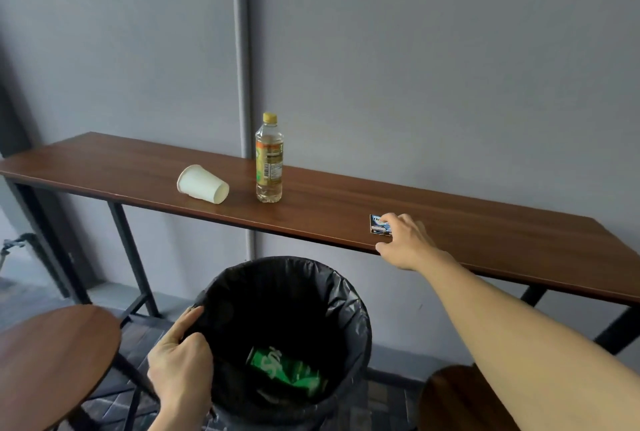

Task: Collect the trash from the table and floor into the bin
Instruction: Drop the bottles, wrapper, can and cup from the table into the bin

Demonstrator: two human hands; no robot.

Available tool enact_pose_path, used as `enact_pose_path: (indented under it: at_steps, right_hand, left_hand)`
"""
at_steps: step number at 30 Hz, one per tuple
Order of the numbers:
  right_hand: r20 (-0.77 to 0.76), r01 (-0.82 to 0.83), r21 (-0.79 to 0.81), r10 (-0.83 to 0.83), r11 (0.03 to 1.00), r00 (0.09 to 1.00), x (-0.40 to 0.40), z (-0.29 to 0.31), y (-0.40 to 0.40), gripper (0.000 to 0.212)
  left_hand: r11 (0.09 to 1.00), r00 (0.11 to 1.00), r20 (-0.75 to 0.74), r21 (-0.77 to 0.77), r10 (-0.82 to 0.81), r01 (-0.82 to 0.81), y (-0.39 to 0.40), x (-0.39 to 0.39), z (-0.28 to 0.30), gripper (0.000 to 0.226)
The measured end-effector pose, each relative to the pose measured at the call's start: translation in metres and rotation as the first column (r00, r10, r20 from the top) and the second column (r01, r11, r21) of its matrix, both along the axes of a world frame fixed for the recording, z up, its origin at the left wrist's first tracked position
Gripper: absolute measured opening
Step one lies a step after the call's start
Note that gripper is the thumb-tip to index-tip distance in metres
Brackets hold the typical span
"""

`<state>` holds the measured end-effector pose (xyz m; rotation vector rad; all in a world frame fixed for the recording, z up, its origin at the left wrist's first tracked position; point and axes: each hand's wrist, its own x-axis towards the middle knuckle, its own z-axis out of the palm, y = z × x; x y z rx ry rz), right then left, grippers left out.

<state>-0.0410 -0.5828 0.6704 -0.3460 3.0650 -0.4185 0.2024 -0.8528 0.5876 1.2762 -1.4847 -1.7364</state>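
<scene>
A round bin (349,295) lined with a black bag stands below the table's front edge, with a green wrapper (284,370) lying inside. My left hand (180,358) grips the bin's left rim. A long brown table (138,167) runs along the wall. On it a white paper cup (202,184) lies on its side, and a clear bottle (269,160) with a yellow cap stands upright. Further right lies a small blue packet (377,224). My right hand (407,240) rests on the packet with its fingers spread over it, hiding the right part.
A round wooden stool (48,361) stands at the lower left and another stool (460,399) at the lower right under my right arm. A grey pipe (240,49) runs down the wall behind the table. The table's black legs stand at the left.
</scene>
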Motion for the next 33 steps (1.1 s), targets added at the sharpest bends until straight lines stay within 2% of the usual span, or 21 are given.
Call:
enact_pose_path:
  at_steps: [6, 11, 13, 18, 22, 24, 27, 29, 33]
  right_hand:
    - [0.040, -0.052, 0.010, 0.052, 0.999, 0.998, -0.040, -0.005, 0.010, 0.059]
    - [0.092, -0.072, -0.031, 0.074, 0.997, 0.993, -0.073, -0.013, 0.024, 0.078]
    - [0.101, -0.068, -0.035, 0.072, 0.997, 0.992, -0.083, -0.015, 0.027, 0.078]
    - [-0.039, -0.150, -0.022, 0.149, 0.988, 0.988, -0.088, -0.027, 0.031, 0.063]
    - [-0.081, -0.165, 0.023, 0.167, 0.986, 0.983, -0.083, -0.028, 0.033, 0.060]
    - [-0.129, -0.188, -0.012, 0.185, 0.982, 0.974, -0.072, -0.024, 0.030, 0.057]
    - [-0.187, -0.342, -0.131, 0.316, 0.930, 0.930, -0.037, -0.016, 0.011, 0.046]
    - [-0.170, -0.483, -0.146, 0.459, 0.864, 0.872, -0.004, -0.020, -0.008, 0.049]
    - [0.044, -0.654, -0.152, 0.666, 0.742, 0.745, 0.061, -0.054, -0.041, 0.058]
  left_hand:
    - [0.999, 1.000, -0.007, -0.037, -0.006, 0.006, 0.025, -0.014, -0.006, 0.054]
    - [0.998, 1.000, 0.018, -0.070, 0.008, -0.006, 0.056, -0.023, -0.008, 0.061]
    - [0.998, 0.999, 0.030, -0.066, 0.020, -0.018, 0.069, -0.026, -0.007, 0.064]
    - [0.996, 0.997, 0.039, -0.068, 0.064, -0.061, 0.088, -0.029, -0.015, 0.064]
    - [0.995, 0.996, 0.053, -0.060, 0.078, -0.075, 0.097, -0.029, -0.015, 0.067]
    - [0.995, 0.996, 0.042, -0.060, 0.084, -0.081, 0.098, -0.029, -0.013, 0.066]
    - [0.994, 0.996, 0.028, -0.067, 0.090, -0.088, 0.096, -0.030, -0.008, 0.066]
    - [0.993, 0.995, 0.031, -0.069, 0.095, -0.093, 0.094, -0.030, -0.005, 0.066]
    - [0.990, 0.991, 0.033, -0.057, 0.129, -0.127, 0.091, -0.027, 0.002, 0.065]
